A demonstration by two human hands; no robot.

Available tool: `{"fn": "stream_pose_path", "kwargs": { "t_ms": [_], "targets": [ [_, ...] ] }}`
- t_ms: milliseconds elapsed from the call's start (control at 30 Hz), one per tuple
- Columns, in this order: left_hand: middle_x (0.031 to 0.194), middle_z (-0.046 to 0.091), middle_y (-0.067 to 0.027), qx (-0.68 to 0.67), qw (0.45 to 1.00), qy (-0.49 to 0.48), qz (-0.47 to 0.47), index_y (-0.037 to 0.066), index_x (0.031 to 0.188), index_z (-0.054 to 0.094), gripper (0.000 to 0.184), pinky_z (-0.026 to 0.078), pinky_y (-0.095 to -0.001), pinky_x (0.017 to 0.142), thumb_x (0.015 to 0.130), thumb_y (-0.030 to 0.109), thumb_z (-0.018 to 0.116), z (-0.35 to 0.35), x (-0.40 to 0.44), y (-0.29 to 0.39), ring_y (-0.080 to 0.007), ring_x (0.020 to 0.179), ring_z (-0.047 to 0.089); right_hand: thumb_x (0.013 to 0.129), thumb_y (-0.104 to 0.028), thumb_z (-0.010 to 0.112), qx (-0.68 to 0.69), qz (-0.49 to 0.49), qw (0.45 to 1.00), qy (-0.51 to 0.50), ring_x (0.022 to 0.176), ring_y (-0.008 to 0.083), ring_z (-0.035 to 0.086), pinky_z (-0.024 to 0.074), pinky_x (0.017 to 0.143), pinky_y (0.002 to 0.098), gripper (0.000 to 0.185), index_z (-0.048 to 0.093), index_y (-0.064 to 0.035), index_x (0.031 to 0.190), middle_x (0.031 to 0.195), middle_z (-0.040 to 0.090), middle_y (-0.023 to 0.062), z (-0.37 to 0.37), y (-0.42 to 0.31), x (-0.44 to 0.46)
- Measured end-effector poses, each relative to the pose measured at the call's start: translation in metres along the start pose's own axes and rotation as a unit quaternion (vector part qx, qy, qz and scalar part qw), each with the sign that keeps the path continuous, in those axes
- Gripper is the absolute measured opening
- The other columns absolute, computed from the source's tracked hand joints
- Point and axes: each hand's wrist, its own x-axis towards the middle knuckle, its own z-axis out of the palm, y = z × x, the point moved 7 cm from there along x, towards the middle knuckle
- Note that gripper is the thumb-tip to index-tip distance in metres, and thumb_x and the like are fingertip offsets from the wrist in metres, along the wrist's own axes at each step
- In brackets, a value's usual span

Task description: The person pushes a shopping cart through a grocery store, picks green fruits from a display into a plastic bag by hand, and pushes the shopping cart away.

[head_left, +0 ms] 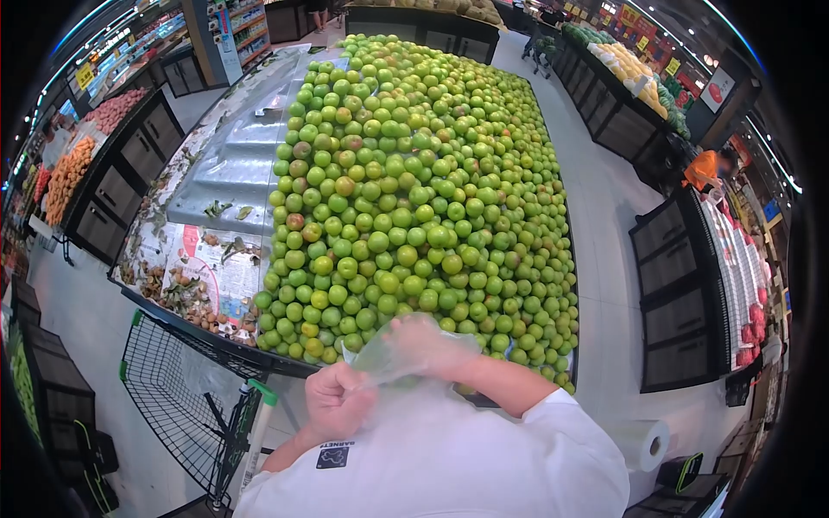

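Note:
Close to my chest, my left hand (339, 399) is closed on the edge of a clear plastic bag (389, 363). My right hand (420, 344) is seen through the thin film, at or inside the bag; its fingers are blurred by the plastic, and whether they hold anything cannot be made out. Just beyond both hands rises a large sloping heap of green round fruit (423, 207), some with reddish patches.
Left of the heap lie a grey plastic sheet (229, 177) and newspaper (203, 259) with dry scraps. A wire shopping cart (173, 388) stands at lower left, a roll of bags (643, 443) at lower right. A person in orange (704, 168) is at far right.

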Motion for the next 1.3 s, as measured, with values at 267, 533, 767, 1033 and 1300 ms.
{"fn": "stream_pose_path", "kwargs": {
  "t_ms": [267, 533, 767, 1033, 1300],
  "targets": [
    [0.074, 0.062, -0.0011, 0.002, 1.0, 0.001, 0.003, 0.007, 0.078, 0.051, 0.024, 0.036, -0.0203, 0.055, 0.094, 0.008, 0.068, -0.002, -0.001, -0.001, -0.0022, 0.061, 0.047, 0.073, -0.059, 0.073, 0.099, -0.002, 0.991, -0.092, 0.09, 0.0379, 0.061, 0.047, 0.076, 0.0455, 0.066, 0.068, -0.0038, 0.109, 0.099, 0.063, 0.0223, -0.009, -0.008, 0.001],
    [0.074, 0.062, -0.0005, -0.005, 1.0, -0.001, 0.0, 0.006, 0.078, 0.051, 0.023, 0.036, -0.0206, 0.055, 0.094, 0.007, 0.068, -0.003, -0.002, -0.003, -0.0027, 0.061, 0.048, 0.081, -0.046, 0.069, 0.1, -0.03, 0.991, -0.081, 0.1, 0.0389, 0.061, 0.0483, 0.085, 0.0455, 0.05, 0.069, -0.0046, 0.109, 0.103, 0.066, 0.0214, -0.002, -0.017, 0.0],
    [0.071, 0.06, -0.0008, -0.016, 1.0, -0.009, 0.014, 0.006, 0.078, 0.05, 0.023, 0.036, -0.0211, 0.053, 0.094, 0.004, 0.066, -0.001, -0.001, -0.001, -0.0032, 0.059, 0.048, 0.081, -0.027, 0.066, 0.074, 0.003, 0.993, -0.087, 0.106, 0.0389, 0.061, 0.048, 0.091, 0.0488, 0.037, 0.068, -0.0043, 0.11, 0.111, 0.065, 0.0216, -0.01, -0.029, 0.005],
    [0.072, 0.06, -0.0006, -0.01, 1.0, -0.011, 0.006, 0.006, 0.077, 0.05, 0.022, 0.035, -0.0211, 0.053, 0.094, 0.002, 0.065, 0.001, -0.002, -0.003, -0.0031, 0.059, 0.048, 0.079, -0.015, 0.068, 0.079, -0.017, 0.997, -0.021, 0.103, 0.0397, 0.06, 0.0481, 0.089, 0.051, 0.042, 0.063, -0.0068, 0.119, 0.116, 0.061, 0.0208, -0.007, -0.031, -0.004],
    [0.06, 0.053, -0.003, 0.057, 0.998, 0.01, 0.029, 0.006, 0.077, 0.046, 0.026, 0.032, -0.0247, 0.043, 0.093, 0.005, 0.067, -0.001, -0.002, 0.0, -0.007, 0.05, 0.043, 0.084, -0.019, 0.068, 0.213, 0.046, 0.968, -0.123, 0.097, 0.035, 0.064, 0.0503, 0.085, 0.0476, 0.039, 0.064, -0.0117, 0.122, 0.109, 0.068, 0.016, -0.008, -0.049, -0.001]
  ]
}}
